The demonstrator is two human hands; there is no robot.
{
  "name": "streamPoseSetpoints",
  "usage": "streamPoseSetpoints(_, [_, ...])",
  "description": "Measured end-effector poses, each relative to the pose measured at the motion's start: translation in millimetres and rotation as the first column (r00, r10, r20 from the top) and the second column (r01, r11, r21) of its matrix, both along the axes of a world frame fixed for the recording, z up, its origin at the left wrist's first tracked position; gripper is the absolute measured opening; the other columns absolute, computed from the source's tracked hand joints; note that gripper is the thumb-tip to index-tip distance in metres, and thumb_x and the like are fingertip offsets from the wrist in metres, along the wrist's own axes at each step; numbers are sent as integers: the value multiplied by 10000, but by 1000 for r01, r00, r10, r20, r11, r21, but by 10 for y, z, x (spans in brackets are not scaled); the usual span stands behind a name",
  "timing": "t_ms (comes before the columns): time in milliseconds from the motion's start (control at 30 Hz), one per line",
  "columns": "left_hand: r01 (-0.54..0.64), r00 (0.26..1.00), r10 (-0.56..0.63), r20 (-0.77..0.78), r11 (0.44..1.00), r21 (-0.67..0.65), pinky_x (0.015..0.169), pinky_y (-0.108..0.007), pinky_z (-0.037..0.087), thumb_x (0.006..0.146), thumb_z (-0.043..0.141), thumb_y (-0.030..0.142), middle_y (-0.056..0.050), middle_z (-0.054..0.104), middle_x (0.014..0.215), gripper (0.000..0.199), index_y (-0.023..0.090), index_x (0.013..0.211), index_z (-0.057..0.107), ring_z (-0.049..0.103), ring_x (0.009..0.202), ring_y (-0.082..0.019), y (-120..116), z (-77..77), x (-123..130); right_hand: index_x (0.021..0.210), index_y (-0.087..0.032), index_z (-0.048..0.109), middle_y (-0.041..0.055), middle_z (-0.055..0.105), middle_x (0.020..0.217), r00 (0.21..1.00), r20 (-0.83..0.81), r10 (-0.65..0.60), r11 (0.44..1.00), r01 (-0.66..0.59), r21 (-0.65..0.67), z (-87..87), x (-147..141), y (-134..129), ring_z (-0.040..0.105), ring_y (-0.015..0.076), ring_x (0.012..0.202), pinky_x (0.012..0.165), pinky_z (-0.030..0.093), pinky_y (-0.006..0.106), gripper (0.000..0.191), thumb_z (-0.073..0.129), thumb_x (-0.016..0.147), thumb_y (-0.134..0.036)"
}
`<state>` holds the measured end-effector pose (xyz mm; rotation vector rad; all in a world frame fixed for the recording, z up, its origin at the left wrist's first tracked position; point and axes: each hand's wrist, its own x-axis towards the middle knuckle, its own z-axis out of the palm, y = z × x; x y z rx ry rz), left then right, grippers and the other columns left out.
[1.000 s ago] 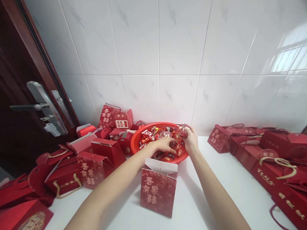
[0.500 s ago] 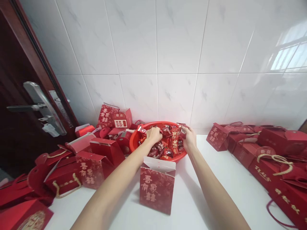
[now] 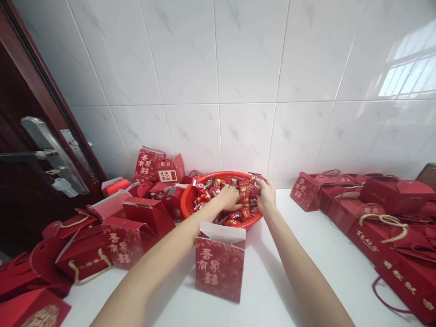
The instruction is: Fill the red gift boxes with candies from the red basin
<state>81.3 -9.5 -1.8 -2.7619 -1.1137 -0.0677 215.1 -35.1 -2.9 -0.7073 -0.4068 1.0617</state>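
A red basin (image 3: 185, 203) full of wrapped candies (image 3: 244, 193) stands against the tiled wall. My left hand (image 3: 229, 198) is inside it, fingers apart and resting on the candies, with nothing visibly gripped. At the basin's right rim, my right hand (image 3: 266, 193) is closed on a dark red candy packet (image 3: 255, 182). In front of the basin, between my forearms, a red gift box (image 3: 220, 270) stands upright with its top flaps open.
Many red gift boxes (image 3: 124, 243) crowd the left side, some with rope handles. More boxes (image 3: 374, 227) are piled along the right. A dark door (image 3: 20, 91) with a metal handle (image 3: 54, 154) is at the far left.
My left hand has shifted slightly right within the basin, and its fingers have spread from a closed grasp. My right hand still holds the packet. The view has shifted slightly.
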Motion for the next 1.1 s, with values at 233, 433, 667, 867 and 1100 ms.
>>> streamPoseSetpoints(233, [-146, 986, 146, -81, 989, 1, 1036, -492, 389, 763, 712, 298, -152, 634, 1220, 389, 220, 1143, 705, 562, 1188, -348, 17, 3, -69, 789, -192, 610, -64, 663, 613, 1000, -3, 2, 1000, -2, -23, 62, -18, -61, 592, 104, 514, 504, 493, 212, 226, 657, 581, -117])
streamPoseSetpoints(433, [-212, 967, 201, -159, 976, -52, 1119, -535, 300, 699, 773, 319, -180, 481, 1419, 793, 256, 1435, 487, 421, 1345, -376, -28, -4, -79, 776, -186, 612, -48, 679, 642, 1000, 3, 24, 1000, -24, 19, 51, -26, -70, 626, 116, 554, 500, 496, 209, 221, 672, 570, -137])
streamPoseSetpoints(667, [-174, 980, 172, -96, 985, -10, 1098, -509, 333, 698, 774, 253, -188, 610, 1243, 263, 173, 949, 776, 516, 1233, -361, -32, -38, -19, 797, -194, 602, -56, 669, 634, 998, 30, 46, 999, -46, 10, 26, -14, -54, 613, 118, 526, 438, 454, 199, 250, 689, 566, -154])
streamPoseSetpoints(867, [-240, 959, 247, 135, 968, -65, 975, -406, 461, 725, 695, 179, -147, 735, 1027, 114, 165, 807, 773, 651, 1057, -310, 72, -8, -97, 812, -198, 611, -52, 670, 641, 997, 60, 46, 998, -48, 27, -19, -4, -27, 616, 132, 539, 446, 455, 216, 270, 705, 560, -178])
streamPoseSetpoints(1100, [-135, 756, 277, 593, 952, -273, 836, -281, 565, 715, 548, 88, -58, 782, 981, 295, 155, 918, 751, 725, 916, -190, 323, 45, -469, 792, -193, 640, -45, 687, 642, 995, 63, 72, 997, -74, 30, -5, -16, -24, 634, 139, 562, 509, 507, 236, 247, 702, 554, -172])
